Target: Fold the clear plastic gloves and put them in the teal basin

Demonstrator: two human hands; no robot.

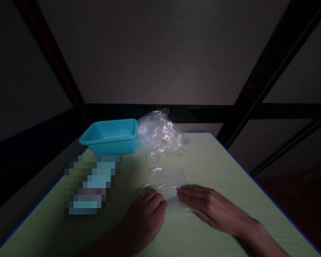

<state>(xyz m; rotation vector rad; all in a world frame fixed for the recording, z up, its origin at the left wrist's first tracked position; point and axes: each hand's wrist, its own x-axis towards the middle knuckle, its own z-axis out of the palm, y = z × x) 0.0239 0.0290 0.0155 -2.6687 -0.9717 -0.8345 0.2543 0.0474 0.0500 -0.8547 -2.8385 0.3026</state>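
A thin clear plastic glove [164, 180], as far as its see-through film shows, lies folded flat on the table near me. My left hand [147, 217] is closed at its near left edge, fingers curled down onto the film; the fingertips are hidden. On the right side of the film, my right hand [203, 203] lies flat with its fingers stretched out together. Behind it sits a crumpled heap of clear plastic gloves [162, 134], with rounded finger ends poking out at its edges.
A turquoise plastic basin [112, 144] stands at the back left, touching the heap. In front of it lies a pale blue, pixelated item [96, 182]. The light green table [219, 164] has a blue edge, with a panelled wall behind.
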